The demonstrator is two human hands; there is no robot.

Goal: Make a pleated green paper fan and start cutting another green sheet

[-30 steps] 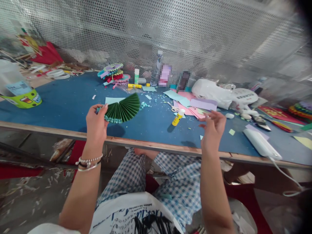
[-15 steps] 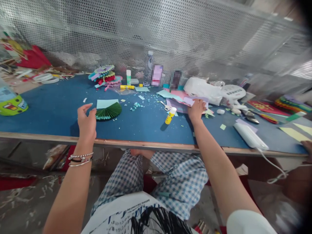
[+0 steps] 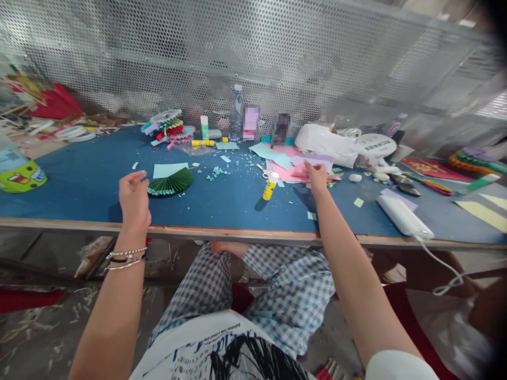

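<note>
My left hand (image 3: 133, 199) is raised over the table's left part, fingers loosely curled and apart, holding nothing. Just right of it lie a green pleated paper fan (image 3: 172, 182) and a light blue sheet (image 3: 168, 170). My right hand (image 3: 317, 177) pinches a pink paper (image 3: 299, 170) at the pile of coloured sheets, where a lilac sheet (image 3: 320, 160) and a pale blue sheet (image 3: 273, 154) also lie. A yellow glue stick (image 3: 270, 187) with a white cap stands left of my right hand, near white scissors (image 3: 263, 171).
A clear bottle (image 3: 236, 113) and a white plastic bag (image 3: 327, 143) are at the back. Pleated paper pieces (image 3: 164, 127) sit back left. A white device with a cable (image 3: 404, 216) lies right, beyond my right forearm. Blue paper scraps (image 3: 217, 172) litter the middle.
My right hand has drawn back slightly, from the lilac sheets to the pink paper, more of which now shows. My left hand stays near the fan. The view has shifted slightly.
</note>
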